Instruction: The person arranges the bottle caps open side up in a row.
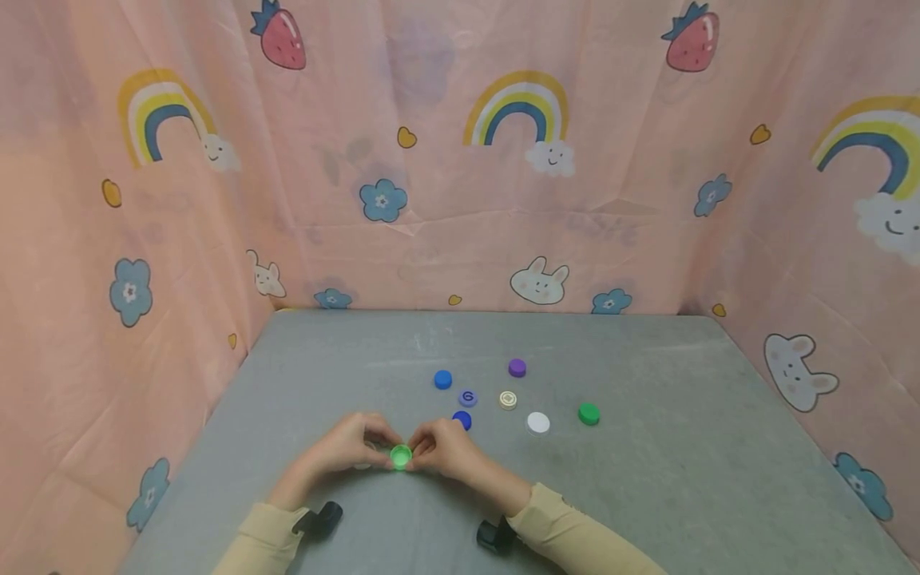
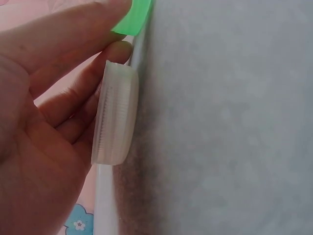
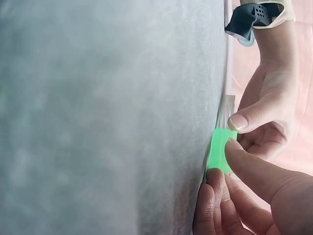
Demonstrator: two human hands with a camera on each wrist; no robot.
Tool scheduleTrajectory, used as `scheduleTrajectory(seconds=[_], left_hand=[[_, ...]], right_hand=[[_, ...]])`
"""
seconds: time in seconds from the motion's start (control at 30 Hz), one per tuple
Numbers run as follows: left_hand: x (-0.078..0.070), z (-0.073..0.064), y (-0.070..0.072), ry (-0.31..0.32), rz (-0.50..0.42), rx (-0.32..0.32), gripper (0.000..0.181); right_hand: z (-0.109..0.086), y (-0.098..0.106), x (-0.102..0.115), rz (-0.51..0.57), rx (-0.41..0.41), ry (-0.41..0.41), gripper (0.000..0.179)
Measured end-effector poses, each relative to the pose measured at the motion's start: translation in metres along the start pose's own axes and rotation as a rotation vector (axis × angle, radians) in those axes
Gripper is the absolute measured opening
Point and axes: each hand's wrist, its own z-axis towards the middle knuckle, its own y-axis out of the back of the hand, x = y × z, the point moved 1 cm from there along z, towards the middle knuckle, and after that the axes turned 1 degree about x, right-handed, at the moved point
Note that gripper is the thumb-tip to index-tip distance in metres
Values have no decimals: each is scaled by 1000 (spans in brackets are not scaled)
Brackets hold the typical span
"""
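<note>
soft, even light across the head view, faint pale streaks on the far grey tabletop (image 1: 647, 447), left wrist view dimmer, tabletop blurred, brownish soft-edged shadow beside the translucent ribbed cap (image 2: 115, 115), right wrist view hazy, brighter toward the pink curtain (image 3: 242, 68)

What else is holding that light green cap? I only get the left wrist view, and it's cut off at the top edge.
Observer: The right hand; the head view shows it holding the light green cap from the right side.

Operator: Which loose cap is just beyond that hand?

Observer: A dark blue cap, close past its knuckles on the table.

Operator: And what's farthest over to the person's right?

Observer: A dark green cap, set apart from the other caps in the head view.
</note>
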Motion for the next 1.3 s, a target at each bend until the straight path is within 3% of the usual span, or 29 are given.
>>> scheduleTrajectory(seconds=[0.43, 0.77, 1.13, 1.3], left_hand=[[2, 0, 3, -11, -5, 27, 27], [1, 2, 7, 24, -29, 65, 29], [0, 18, 13, 27, 34, 8, 31], [-2, 30, 16, 55, -16, -18, 31]], right_hand=[[3, 0, 0, -9, 4, 1, 24], [2, 4, 1, -24, -1, 5, 25], [9, 27, -2, -11, -89, 16, 24], [16, 39, -5, -23, -146, 20, 24]])
